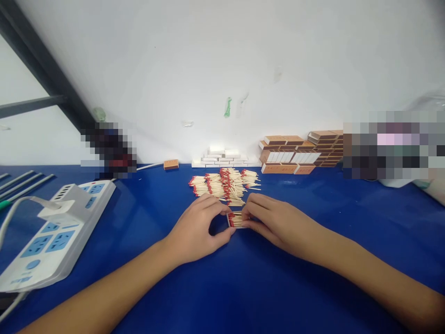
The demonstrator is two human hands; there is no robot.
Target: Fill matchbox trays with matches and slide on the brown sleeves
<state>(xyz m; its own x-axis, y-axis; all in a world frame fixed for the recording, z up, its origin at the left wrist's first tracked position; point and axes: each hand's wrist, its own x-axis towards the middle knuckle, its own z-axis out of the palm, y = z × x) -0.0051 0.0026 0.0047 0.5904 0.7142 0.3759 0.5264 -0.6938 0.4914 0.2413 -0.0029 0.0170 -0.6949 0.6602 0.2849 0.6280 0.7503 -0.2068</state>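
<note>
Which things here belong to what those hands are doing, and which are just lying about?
Apparently part of it: left hand and right hand at the matchbox tray; loose matches; white stack; brown boxes.

Apparently just lying about: power strip; grey rods.

Soft shadows on the tabletop (215, 297)

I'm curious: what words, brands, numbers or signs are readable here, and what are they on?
None reads clearly.
Power strip: a mark at its near end, too blurred to read.
Stacked brown matchboxes: faint print, too small to read.
Lone matchbox by the wall: any print is too small.
Match tray: no lettering visible.
</note>
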